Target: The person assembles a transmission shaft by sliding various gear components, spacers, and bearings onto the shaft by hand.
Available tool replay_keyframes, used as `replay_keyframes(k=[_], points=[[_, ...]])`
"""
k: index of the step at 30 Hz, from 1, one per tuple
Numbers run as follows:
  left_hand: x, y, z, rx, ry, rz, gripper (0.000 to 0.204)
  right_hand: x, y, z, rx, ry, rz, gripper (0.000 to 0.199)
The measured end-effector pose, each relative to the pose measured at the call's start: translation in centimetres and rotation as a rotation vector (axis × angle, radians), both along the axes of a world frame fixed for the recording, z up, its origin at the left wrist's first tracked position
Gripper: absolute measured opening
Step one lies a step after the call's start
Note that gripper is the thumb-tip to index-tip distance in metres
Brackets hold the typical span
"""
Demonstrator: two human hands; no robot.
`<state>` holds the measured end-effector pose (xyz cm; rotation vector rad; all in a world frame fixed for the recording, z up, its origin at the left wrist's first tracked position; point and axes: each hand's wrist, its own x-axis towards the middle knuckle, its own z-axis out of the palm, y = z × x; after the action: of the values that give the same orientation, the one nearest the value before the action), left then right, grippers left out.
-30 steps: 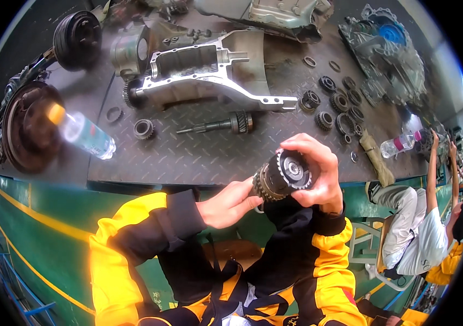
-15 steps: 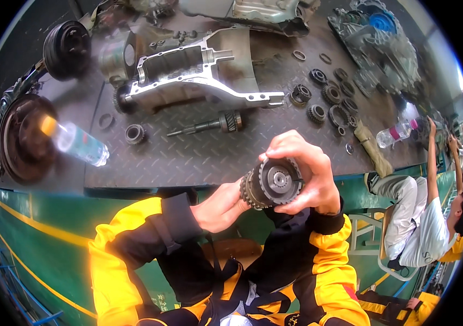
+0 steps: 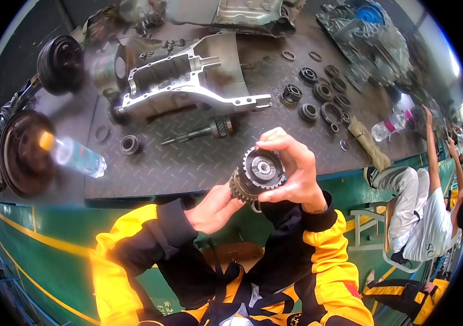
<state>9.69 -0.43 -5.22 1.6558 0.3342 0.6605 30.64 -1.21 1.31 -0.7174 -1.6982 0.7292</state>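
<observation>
Both my hands hold a toothed gear assembly (image 3: 261,169) just off the bench's near edge, its round splined end facing up toward me. My left hand (image 3: 214,209) grips its lower left side, thumb pressed along the gears; its other fingers are partly hidden. Curled round the right side and rim is my right hand (image 3: 295,169). Beyond them on the bench lies a gear shaft (image 3: 201,131), with a small gear (image 3: 131,144) to its left. Farther back rests an open metal gearbox housing (image 3: 182,89).
Several loose gears and rings (image 3: 323,91) lie at the right, near a rolled tan cloth (image 3: 367,144) and a bottle with a pink cap (image 3: 392,125). Another bottle, yellow-capped (image 3: 74,155), lies at left by a rusty drum (image 3: 27,155). A person (image 3: 419,217) sits at right.
The gear assembly and both hands have shifted slightly left in the picture, and its splined end is tipped more toward me. The bench scene has also shifted slightly left.
</observation>
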Motion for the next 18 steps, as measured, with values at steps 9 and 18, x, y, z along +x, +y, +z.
replay_keyframes(k=[9, 18], points=[[0.4, 0.4, 0.8, -0.066, 0.144, -0.077, 0.031, 0.4, -0.9, -0.9, -0.293, 0.537, 0.022, 0.071], [0.2, 0.3, 0.0, -0.227, 0.054, -0.026, 0.034, 1.6, 0.7, -1.4, -0.417, 0.679, -0.265, 0.042]])
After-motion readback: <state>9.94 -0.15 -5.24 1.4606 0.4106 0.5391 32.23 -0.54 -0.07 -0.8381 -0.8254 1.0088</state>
